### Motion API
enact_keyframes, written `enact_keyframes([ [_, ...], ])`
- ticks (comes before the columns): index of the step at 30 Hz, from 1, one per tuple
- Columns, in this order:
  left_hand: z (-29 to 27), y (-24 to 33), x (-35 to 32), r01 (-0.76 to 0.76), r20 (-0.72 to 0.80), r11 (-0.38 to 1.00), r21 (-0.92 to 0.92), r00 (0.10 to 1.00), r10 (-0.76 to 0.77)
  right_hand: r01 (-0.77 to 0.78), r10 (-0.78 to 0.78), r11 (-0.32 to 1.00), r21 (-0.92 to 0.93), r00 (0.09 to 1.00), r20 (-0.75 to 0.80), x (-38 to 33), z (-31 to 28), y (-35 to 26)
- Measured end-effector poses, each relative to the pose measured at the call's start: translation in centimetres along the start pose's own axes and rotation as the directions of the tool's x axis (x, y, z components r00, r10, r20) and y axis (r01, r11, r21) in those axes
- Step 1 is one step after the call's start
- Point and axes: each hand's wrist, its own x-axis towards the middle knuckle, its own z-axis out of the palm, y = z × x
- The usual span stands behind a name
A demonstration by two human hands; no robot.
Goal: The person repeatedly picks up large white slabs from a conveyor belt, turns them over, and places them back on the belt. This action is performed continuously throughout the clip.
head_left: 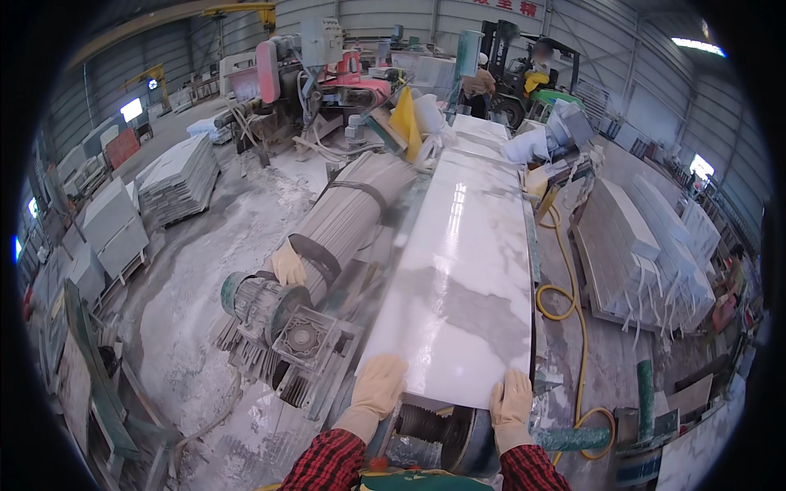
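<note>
**Near end of pale slab covered by two gloved hands**

A long white and grey stone slab [458, 270] is seen in the middle of the frame, from the lower centre toward the top. It is laid along a machine bed, whose dark roller [432, 425] is only partly exposed below the near edge. The left hand [379, 386] is placed on the near left corner; its fingers are held straight and close together. The right hand [511, 401] is placed at the near right corner, with fingers stretched forward. Its thumb is poorly shown, so whether the edge is gripped cannot be told. Both forearms, in checked sleeves [329, 462], are cut off by the lower border.

At centre left, a dusty motor [270, 304] is seen, and a loose glove [288, 263] is laid just beside it. At right, a yellow hose [583, 352] is looped on the floor. At the top, the far end of the slab is perhaps followed by another piece, but the joint is blurred.
</note>
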Motion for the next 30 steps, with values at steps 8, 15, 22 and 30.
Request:
enact_keyframes([
  [8,-0.3,0.3,-0.4,0.016,0.057,1.000,-0.006,0.998,-0.016,0.016,-0.016,1.000,-0.010,0.999,-0.035,-0.8,0.1,0.2],
  [15,0.3,-0.3,-1.7,0.013,0.085,1.000,0.011,0.996,-0.014,-0.041,0.039,0.998,0.038,0.999,0.034,-0.6,-1.2,-0.9],
  [22,0.2,-0.2,-2.0,0.006,0.103,1.000,0.005,0.995,-0.006,-0.028,0.028,1.000,0.012,1.000,0.002,-0.9,-1.2,-0.9],
  [30,0.3,0.0,-2.4,-0.003,0.086,1.000,0.027,0.996,0.000,-0.028,0.029,1.000,0.013,1.000,-0.012,-1.4,-1.2,-0.8],
])
